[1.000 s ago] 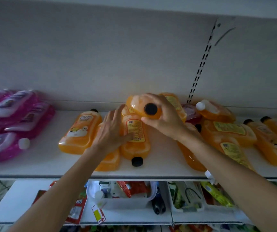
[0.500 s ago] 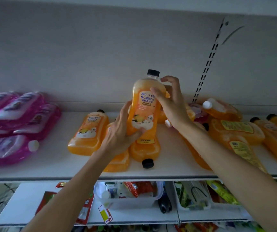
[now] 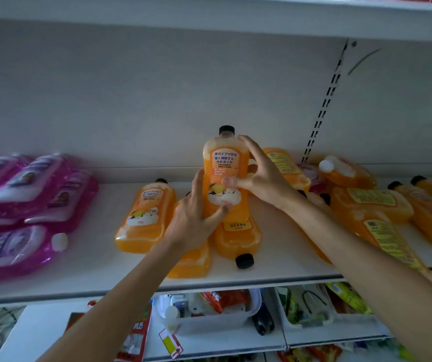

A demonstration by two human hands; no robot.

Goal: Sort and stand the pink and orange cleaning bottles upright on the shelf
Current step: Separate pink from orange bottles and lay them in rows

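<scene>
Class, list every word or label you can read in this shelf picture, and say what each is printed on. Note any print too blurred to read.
"床のドアや窓を": top line, label of the upright orange bottle.
"強く掃除する": second line, same label.
"地板清洁剂": third line, same label.
Small English line beneath: too small to read.
Print on the lying orange bottles, pink bottles and red packet below: too blurred.

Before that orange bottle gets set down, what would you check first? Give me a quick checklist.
1. Orange bottle upright, black cap on top: ok.
2. Left hand and right hand both grip it: ok.
3. Its base resting on the shelf: cannot tell, the left hand hides it.
4. Free standing spot right below: not ok, lying orange bottles crowd there.
5. Pink bottles apart from the orange ones, at the left: ok, though lying flat.
</scene>
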